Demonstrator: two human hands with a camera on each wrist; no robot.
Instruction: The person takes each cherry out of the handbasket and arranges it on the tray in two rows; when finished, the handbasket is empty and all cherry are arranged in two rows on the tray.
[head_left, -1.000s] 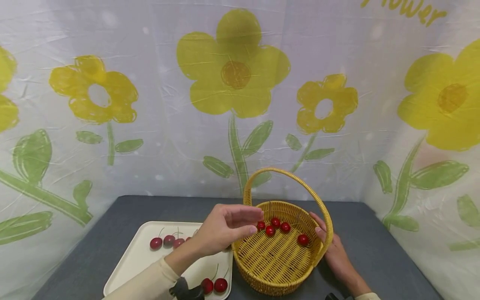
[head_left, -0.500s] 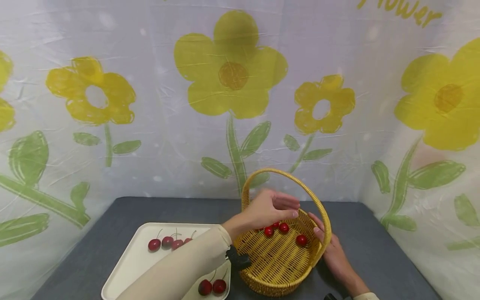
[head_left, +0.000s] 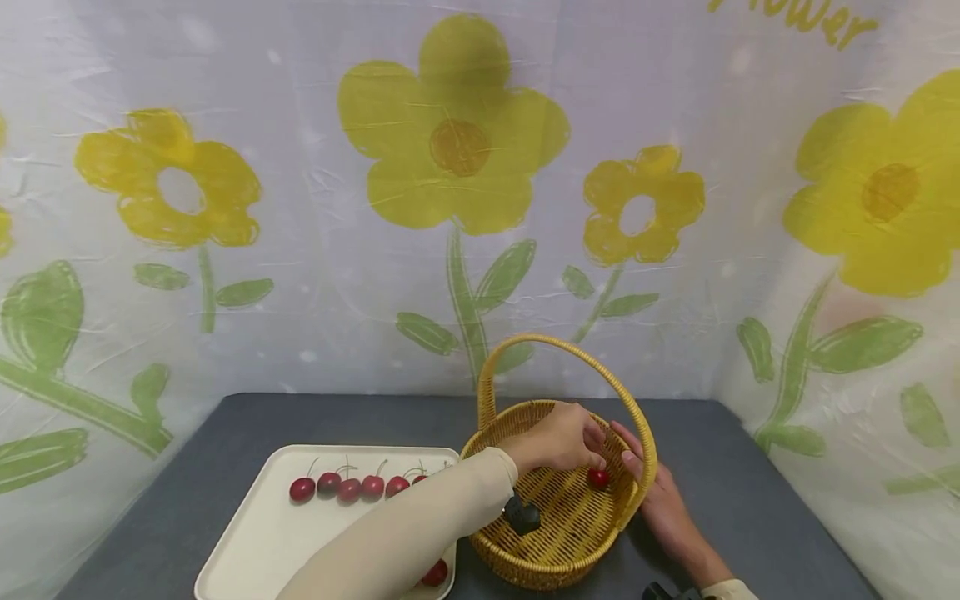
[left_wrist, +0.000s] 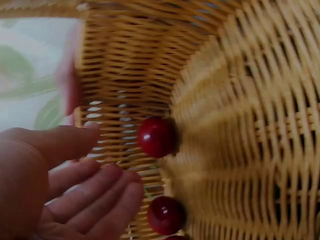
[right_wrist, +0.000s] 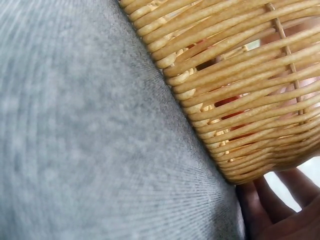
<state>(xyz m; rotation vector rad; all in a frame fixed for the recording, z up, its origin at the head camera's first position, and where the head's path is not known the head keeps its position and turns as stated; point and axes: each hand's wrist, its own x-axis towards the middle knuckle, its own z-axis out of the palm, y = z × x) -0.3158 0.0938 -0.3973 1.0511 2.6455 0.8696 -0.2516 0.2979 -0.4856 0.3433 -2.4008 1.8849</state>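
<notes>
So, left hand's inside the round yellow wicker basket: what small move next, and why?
The left hand should probably curl its fingers around the round red cherry just below: it appears close in the head view, the left wrist view shows nothing held, and the right hand rests against the basket.

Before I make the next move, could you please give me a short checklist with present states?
1. Basket resting on the table: ok.
2. Right hand at the basket's right side: ok.
3. Right hand's hold firm: cannot tell.
4. Left hand empty: ok, the left wrist view shows nothing in it.
5. Left hand clear of the basket: not ok, it reaches over it.
6. Tray free of cherries: not ok, several lie on it.
</notes>
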